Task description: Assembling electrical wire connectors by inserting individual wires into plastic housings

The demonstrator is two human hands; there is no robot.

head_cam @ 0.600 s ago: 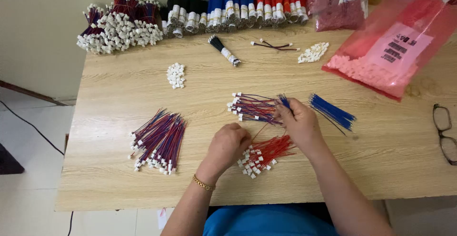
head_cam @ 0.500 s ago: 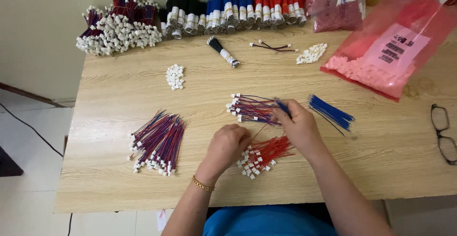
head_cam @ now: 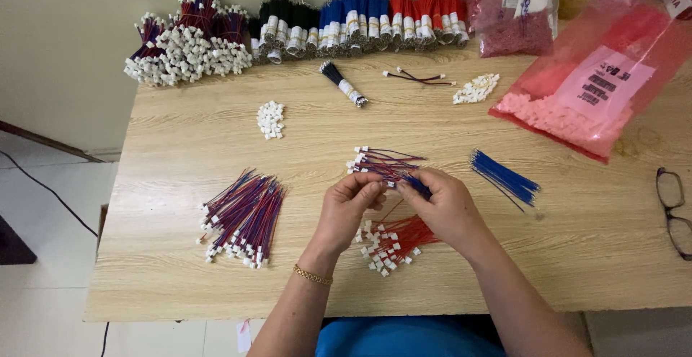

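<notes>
Wire point(head_cam: 395, 184) pinched between both hands, seemingly; pink bag point(head_cam: 613, 61) holds white connectors.

Both hands, left hand point(head_cam: 351, 206) and right hand point(head_cam: 445, 209), meet over the wooden table point(head_cam: 180, 141), pinching thin wires point(head_cam: 386, 166).

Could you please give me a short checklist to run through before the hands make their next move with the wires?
1. Left hand and right hand meet over the table: ok.
2. Blue wire end pinched between the fingers: cannot tell, too small.
3. Red wires with white connectors lie just below the hands: ok.
4. Loose blue wires lie beside the right hand: ok.
5. Finished red-and-blue bundle lies apart to the left: ok.
</notes>
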